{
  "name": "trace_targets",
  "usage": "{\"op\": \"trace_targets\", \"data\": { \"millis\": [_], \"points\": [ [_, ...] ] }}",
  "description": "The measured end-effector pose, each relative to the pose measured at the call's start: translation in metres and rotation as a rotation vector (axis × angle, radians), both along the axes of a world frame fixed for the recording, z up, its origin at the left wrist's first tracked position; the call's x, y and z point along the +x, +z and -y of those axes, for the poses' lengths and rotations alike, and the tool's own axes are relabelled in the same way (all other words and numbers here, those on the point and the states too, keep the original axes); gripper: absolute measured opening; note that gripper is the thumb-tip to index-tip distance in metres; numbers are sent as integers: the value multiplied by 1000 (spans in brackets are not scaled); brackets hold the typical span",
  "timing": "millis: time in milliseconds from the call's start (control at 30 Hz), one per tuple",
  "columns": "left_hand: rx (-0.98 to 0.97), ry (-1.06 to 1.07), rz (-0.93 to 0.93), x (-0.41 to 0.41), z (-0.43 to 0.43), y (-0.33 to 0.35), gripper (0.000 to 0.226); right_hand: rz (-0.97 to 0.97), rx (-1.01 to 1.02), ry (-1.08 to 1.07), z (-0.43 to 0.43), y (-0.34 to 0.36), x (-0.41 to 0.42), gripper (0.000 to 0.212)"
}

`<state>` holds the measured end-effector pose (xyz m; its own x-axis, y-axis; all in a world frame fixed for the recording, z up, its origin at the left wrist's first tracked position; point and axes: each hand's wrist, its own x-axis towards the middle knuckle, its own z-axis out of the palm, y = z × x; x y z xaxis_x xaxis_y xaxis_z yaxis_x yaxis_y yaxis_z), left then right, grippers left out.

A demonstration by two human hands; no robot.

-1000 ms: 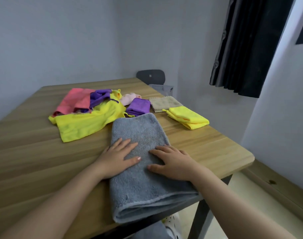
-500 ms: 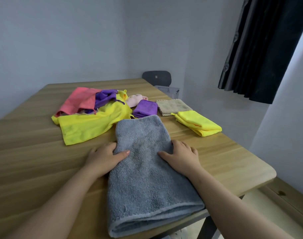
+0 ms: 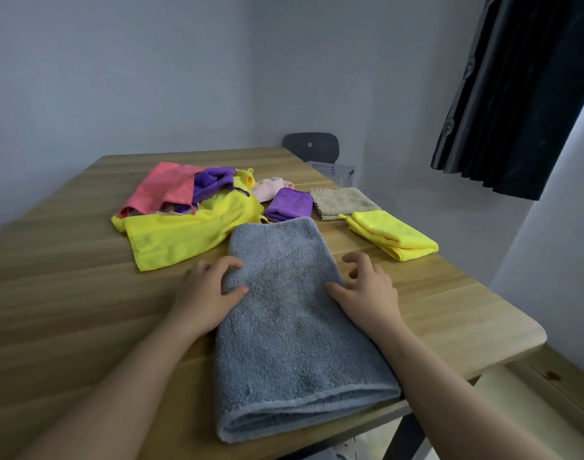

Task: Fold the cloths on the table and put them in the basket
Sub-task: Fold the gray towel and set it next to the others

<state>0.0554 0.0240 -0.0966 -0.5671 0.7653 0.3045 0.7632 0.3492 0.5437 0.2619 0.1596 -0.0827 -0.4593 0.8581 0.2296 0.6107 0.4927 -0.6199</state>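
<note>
Left hand (image 3: 207,290) pinches grey towel (image 3: 293,327) edge; right hand (image 3: 363,290) loose, thumb touching towel.

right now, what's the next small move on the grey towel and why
Probably fold the far half back over the near half. The towel lies as a long strip, its near end reaching the table edge, and the left hand and right hand sit at its side edges.

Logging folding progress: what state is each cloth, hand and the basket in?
grey towel, folded in a long strip
left hand, grips towel's left edge
right hand, thumb on towel, fingers curled
small yellow cloth, folded
purple cloth, folded
beige cloth, folded
cloth pile, unfolded
basket, contents hidden
</note>
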Motion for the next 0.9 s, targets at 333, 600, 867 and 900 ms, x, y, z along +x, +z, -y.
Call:
{"op": "trace_targets", "data": {
  "millis": [333, 600, 867, 900],
  "points": [
    [-107, -409, -194, 41, 49, -2, 92, 113, 132, 393, 33, -4, 46, 49],
    [-224, -380, -341, 60, 78, -3, 84, 324, 265, 649, 46, -8, 101, 71],
    [-337, -586, -286, 67, 115, -1, 88, 345, 206, 694, 47, -10, 129, 62],
    [-403, -595, -355, 70, 118, 2, 89, 407, 242, 697, 49, -12, 131, 69]
  ]
}}
